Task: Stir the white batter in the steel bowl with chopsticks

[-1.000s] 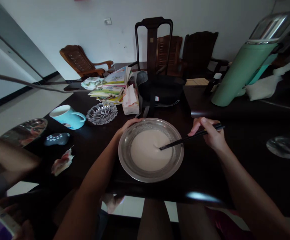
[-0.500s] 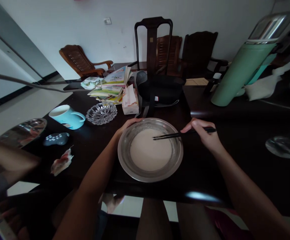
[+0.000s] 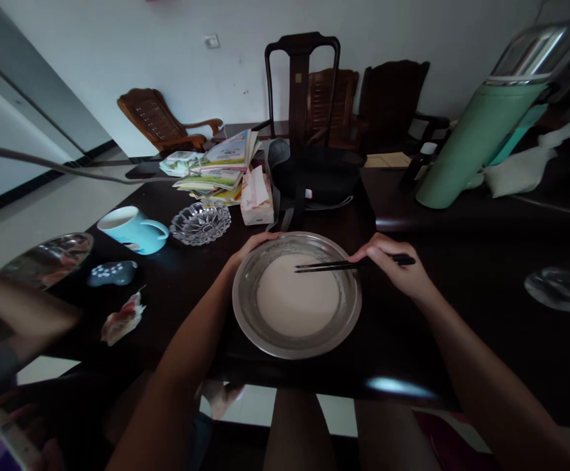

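Observation:
A steel bowl (image 3: 246,322) stands on the dark table in front of me, with a pale, smooth batter-like liquid (image 3: 297,297) inside. My left hand (image 3: 258,242) curls round the bowl's far left rim, its fingertips partly hidden behind it. From the right, my right hand (image 3: 390,258) is closed round a pair of black chopsticks (image 3: 331,265). Their tips reach over the bowl's rim to the liquid near its far side; I cannot tell how deep they dip.
Left of the bowl are a light-blue mug (image 3: 135,230), a glass dish (image 3: 200,224), a crumpled wrapper (image 3: 124,318) and another steel bowl (image 3: 49,258). Behind stand books (image 3: 223,167), a tissue pack (image 3: 256,199) and a black bag (image 3: 314,180). A green thermos (image 3: 483,140) is at right. Another person's arm (image 3: 19,304) enters from the left.
My right hand and the chopsticks have shifted slightly left across the bowl. My left hand keeps its place on the rim.

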A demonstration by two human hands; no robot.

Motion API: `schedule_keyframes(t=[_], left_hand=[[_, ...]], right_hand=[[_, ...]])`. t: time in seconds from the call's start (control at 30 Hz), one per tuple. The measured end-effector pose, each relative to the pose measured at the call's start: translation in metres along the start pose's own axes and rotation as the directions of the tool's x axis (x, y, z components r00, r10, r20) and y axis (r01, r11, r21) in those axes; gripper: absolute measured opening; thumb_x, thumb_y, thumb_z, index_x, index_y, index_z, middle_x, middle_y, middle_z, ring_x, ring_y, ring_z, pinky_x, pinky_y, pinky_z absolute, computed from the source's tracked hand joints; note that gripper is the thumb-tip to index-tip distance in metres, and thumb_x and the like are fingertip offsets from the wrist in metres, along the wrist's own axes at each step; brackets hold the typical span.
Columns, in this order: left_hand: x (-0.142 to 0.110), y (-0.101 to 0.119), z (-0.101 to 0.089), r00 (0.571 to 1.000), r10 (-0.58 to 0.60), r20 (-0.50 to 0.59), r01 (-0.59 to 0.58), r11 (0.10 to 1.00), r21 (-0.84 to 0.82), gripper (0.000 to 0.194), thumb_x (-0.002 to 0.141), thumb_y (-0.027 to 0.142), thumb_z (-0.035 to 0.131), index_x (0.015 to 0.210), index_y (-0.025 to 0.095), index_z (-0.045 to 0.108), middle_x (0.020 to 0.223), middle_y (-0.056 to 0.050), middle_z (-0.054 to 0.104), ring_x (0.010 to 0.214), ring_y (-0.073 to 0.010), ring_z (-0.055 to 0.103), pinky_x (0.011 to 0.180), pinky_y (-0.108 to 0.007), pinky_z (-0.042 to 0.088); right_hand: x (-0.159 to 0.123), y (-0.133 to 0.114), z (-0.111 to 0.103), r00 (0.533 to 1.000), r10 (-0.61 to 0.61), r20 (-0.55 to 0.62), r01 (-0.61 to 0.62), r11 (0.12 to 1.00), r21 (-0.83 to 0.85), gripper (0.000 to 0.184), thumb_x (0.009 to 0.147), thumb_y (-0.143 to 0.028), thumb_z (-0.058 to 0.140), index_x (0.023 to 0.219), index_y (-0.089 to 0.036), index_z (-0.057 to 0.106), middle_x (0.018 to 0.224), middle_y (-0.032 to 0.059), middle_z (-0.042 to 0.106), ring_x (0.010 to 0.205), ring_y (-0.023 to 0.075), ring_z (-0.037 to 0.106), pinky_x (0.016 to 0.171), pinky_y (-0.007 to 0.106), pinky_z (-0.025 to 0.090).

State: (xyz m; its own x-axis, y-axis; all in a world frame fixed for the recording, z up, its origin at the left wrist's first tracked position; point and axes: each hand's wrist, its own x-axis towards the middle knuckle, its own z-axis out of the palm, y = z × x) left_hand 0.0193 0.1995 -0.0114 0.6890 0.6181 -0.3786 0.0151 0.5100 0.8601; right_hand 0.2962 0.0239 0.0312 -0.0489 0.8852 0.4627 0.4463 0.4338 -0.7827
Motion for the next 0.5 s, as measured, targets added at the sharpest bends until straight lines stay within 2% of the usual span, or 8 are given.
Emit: schedule_keyframes(t=[0.1, 0.2, 0.3, 0.4, 0.5], left_hand=[[-0.001, 0.001, 0.001, 1.0, 0.012, 0.0, -0.012, 1.0, 0.021, 0.038, 0.074, 0.031, 0.061, 0.107, 0.015, 0.07, 0.083, -0.004, 0.075, 0.077, -0.0194, 0.065, 0.083, -0.031, 0.045], [-0.001, 0.003, 0.003, 1.0, 0.007, -0.011, -0.007, 0.999, 0.037, 0.036, 0.076, 0.031, 0.059, 0.107, 0.019, 0.07, 0.084, -0.003, 0.075, 0.082, -0.0214, 0.065, 0.086, -0.033, 0.044], [-0.001, 0.003, 0.002, 1.0, -0.013, -0.026, 0.014, 1.0, 0.028, 0.035, 0.075, 0.031, 0.061, 0.107, 0.02, 0.07, 0.081, -0.002, 0.075, 0.084, -0.023, 0.065, 0.086, -0.034, 0.044], [0.0, 0.002, 0.001, 1.0, -0.005, 0.006, 0.005, 1.0, 0.015, 0.036, 0.074, 0.033, 0.062, 0.106, 0.02, 0.071, 0.082, -0.002, 0.075, 0.083, -0.0223, 0.065, 0.086, -0.033, 0.044], [0.002, 0.001, -0.001, 0.999, 0.04, 0.027, -0.041, 0.998, 0.044, 0.036, 0.074, 0.033, 0.062, 0.106, 0.019, 0.071, 0.084, -0.004, 0.075, 0.084, -0.0237, 0.066, 0.087, -0.036, 0.044]], right_hand=[[0.0, 0.004, -0.006, 0.991, 0.064, -0.119, -0.048, 0.99, 0.134, 0.041, 0.094, -0.042, 0.048, 0.068, -0.024, 0.074, 0.068, 0.0035, 0.07, 0.066, 0.0184, 0.061, 0.065, 0.034, 0.045], [-0.001, 0.004, -0.004, 0.992, 0.087, -0.09, -0.061, 0.963, 0.261, 0.043, 0.093, -0.045, 0.049, 0.064, -0.023, 0.072, 0.06, 0.0037, 0.067, 0.06, 0.0184, 0.059, 0.059, 0.033, 0.045], [-0.002, 0.0, 0.004, 0.996, 0.066, 0.055, -0.076, 0.975, 0.208, 0.041, 0.093, -0.044, 0.048, 0.07, -0.022, 0.074, 0.067, 0.0041, 0.069, 0.065, 0.0177, 0.061, 0.064, 0.032, 0.046], [-0.002, -0.004, 0.011, 0.985, 0.012, 0.169, -0.03, 0.994, 0.103, 0.034, 0.093, -0.041, 0.051, 0.081, -0.022, 0.076, 0.078, 0.0047, 0.071, 0.075, 0.0177, 0.062, 0.071, 0.031, 0.046], [-0.001, -0.004, 0.012, 0.987, -0.018, 0.162, 0.013, 0.999, 0.033, 0.026, 0.092, -0.038, 0.053, 0.09, -0.025, 0.076, 0.084, 0.0039, 0.073, 0.079, 0.0177, 0.062, 0.073, 0.032, 0.046]])
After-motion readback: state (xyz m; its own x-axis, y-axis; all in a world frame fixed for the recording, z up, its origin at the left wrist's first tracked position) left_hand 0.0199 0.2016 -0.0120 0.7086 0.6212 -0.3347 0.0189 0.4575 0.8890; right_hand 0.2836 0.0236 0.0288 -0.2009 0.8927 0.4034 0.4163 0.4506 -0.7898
